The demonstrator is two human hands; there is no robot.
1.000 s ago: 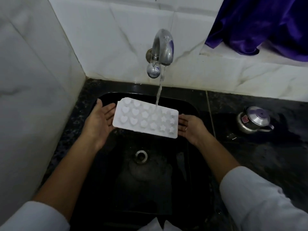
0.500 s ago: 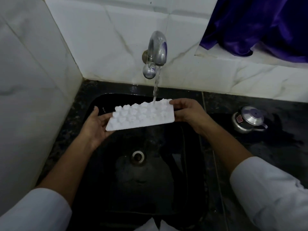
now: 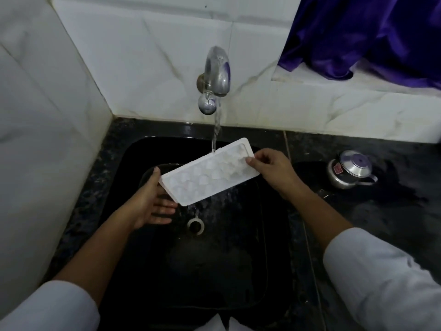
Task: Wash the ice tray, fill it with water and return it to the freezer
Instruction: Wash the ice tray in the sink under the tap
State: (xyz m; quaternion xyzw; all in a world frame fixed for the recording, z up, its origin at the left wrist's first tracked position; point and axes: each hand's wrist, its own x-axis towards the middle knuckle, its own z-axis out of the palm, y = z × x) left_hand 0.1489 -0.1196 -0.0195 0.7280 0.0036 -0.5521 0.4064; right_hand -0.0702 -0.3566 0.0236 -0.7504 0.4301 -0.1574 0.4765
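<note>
Pinching ice tray point(image 3: 210, 173), right hand point(image 3: 272, 168) grip, left hand point(image 3: 149, 203) flat beneath, kettle point(image 3: 350, 174) label unreadable

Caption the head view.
Left hand and right hand hold an ice tray tilted under a running tap, over a black sink.

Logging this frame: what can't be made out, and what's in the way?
Head view: whether the white plastic ice tray holds water; glare and blur wash out its moulds.
Head view: where the left hand meets the tray's underside; the tray hides it.
Head view: red label on the small steel lidded pot; too small to read.
Head view: extent of the purple satin cloth; cut off by top and right edges.
</note>
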